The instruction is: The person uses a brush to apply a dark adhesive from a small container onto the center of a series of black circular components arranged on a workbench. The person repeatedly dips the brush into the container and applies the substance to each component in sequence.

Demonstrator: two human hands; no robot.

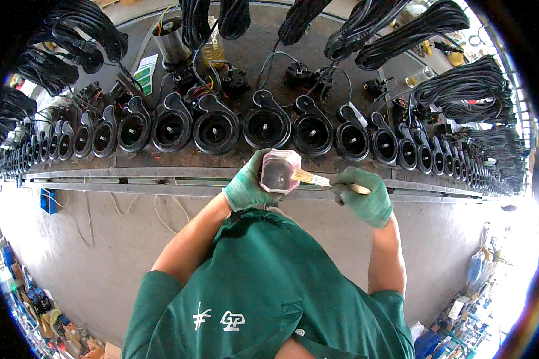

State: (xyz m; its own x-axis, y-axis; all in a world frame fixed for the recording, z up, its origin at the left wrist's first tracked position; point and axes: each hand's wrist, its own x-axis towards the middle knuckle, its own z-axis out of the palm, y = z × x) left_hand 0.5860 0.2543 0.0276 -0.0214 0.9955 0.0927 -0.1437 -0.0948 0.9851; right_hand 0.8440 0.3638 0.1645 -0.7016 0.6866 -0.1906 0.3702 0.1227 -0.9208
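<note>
My left hand (248, 184), in a green glove, is closed around the side of a small clear container (279, 170) with cut corners and a pinkish rim. In my right hand (365, 194), also green-gloved, is a paintbrush (313, 178) with pale bristles. Its bristle end points left and overlaps the container's right rim; whether it touches is hard to tell. Just beyond my hands stands a row of round black housings, each with a curved arm on top and a metal shaft in the middle. The closest are one housing (266, 127) and its right neighbour (312, 134).
The housings line the bench edge (161, 173) far to both sides. Behind them hang coiled black cables (461, 90) over the bench. A metal cylinder (170, 45), a bottle of yellowish liquid (212, 51) and a green-white paper (145, 75) stand or lie at the back left.
</note>
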